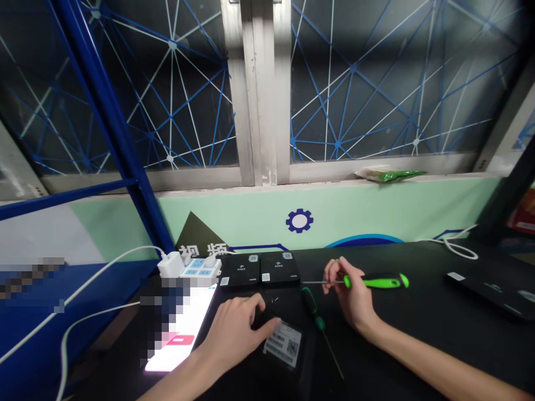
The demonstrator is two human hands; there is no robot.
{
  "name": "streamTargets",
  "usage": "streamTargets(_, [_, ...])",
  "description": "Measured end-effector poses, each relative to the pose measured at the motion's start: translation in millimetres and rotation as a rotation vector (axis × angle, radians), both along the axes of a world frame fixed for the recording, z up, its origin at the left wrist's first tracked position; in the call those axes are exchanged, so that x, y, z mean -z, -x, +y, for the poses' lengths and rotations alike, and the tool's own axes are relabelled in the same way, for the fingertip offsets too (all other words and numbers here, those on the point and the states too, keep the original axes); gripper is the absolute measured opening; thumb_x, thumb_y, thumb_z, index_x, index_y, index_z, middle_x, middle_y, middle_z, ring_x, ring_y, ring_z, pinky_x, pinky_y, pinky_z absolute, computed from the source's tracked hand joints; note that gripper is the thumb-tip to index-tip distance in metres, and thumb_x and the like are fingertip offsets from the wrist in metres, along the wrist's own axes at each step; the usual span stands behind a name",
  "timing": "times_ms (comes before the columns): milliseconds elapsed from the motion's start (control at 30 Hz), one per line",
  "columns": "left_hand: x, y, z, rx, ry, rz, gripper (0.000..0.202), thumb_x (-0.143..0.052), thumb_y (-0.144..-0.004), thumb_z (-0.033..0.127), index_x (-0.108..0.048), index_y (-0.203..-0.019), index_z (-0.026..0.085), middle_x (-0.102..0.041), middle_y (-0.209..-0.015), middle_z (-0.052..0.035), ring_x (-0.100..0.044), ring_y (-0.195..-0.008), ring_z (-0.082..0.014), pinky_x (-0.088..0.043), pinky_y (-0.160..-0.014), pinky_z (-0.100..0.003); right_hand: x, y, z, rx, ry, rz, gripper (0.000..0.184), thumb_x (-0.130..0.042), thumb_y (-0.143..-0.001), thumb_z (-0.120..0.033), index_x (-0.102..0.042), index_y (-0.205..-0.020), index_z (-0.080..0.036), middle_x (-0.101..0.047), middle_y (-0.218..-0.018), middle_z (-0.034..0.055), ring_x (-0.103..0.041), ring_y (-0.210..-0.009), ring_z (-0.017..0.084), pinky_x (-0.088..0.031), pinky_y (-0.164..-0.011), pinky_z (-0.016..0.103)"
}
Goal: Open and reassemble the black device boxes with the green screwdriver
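My left hand (236,329) lies palm down on a small black box (288,348) with a white label, fingers pressed on its top left part. My right hand (350,295) is closed round the shaft end of a bright green-handled screwdriver (376,282), its metal shaft pointing left toward two black boxes (259,269) standing side by side. A second screwdriver (316,317) with a black and green handle lies on the black table (409,334) between my hands, tip toward me.
A white power strip (196,268) with a plugged charger and white cables sits at the left. A lit phone screen (184,334) lies beside my left hand. A black device (497,287) rests at the right. A green packet (393,175) lies on the window sill.
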State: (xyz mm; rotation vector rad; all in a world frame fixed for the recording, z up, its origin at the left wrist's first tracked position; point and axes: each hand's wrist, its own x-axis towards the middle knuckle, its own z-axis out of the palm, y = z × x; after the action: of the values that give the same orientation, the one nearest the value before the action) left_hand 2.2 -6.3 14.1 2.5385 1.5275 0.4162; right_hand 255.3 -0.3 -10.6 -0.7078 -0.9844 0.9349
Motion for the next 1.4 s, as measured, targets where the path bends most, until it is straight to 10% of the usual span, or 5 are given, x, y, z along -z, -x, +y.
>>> streamTargets(300, [-4.5,5.6,-3.2,0.252,-0.012,-0.098,0.030,-0.060,-0.087,0.040,-0.066,-0.111,0.024,-0.062,-0.083,-0.0005,-0.058,-0.070,-0.0173,-0.044,-0.062,-0.029,-9.1,-21.9,13.5,0.000,0.137,0.112,0.035,-0.049,-0.093,-0.057,-0.056,-0.087,-0.023,-0.027,-0.035,-0.0128,-0.014,-0.032,0.008,-0.014,-0.033,0.019])
streamTargets(733, [-2.5,2.7,-0.6,0.381,-0.021,-0.186,0.029,-0.044,-0.102,0.028,-0.065,-0.123,0.028,-0.062,-0.103,-0.0039,-0.059,-0.096,-0.0205,-0.050,-0.087,-0.038,6.7,-31.3,30.3,0.061,0.331,-0.794,0.034,-0.058,-0.083,-0.049,-0.059,-0.068,-0.018,-0.033,-0.047,-0.0081,-0.033,-0.045,0.011,-0.026,-0.048,0.025])
streamTargets(967, [-0.7,4.5,-10.2,0.404,0.032,-0.058,0.063,-0.061,-0.089,0.055,-0.043,-0.145,0.031,-0.050,-0.137,-0.0084,-0.047,-0.127,-0.0331,-0.029,-0.111,-0.062,-0.7,-28.3,22.2,0.215,0.311,-1.244,0.030,-0.059,-0.081,-0.031,-0.064,-0.110,-0.023,-0.055,-0.056,-0.0048,-0.053,-0.055,0.018,-0.033,-0.056,0.027])
streamTargets(1400, [-3.3,3.9,-13.6,0.502,0.041,-0.026,0.054,-0.051,-0.097,0.043,-0.037,-0.148,0.031,-0.043,-0.149,-0.0063,-0.041,-0.136,-0.0306,-0.029,-0.115,-0.056,-3.7,-16.8,11.6,0.300,0.365,-1.606,0.033,-0.057,-0.085,-0.033,-0.060,-0.115,-0.021,-0.071,-0.080,0.0086,-0.067,-0.072,0.028,-0.030,-0.057,0.029])
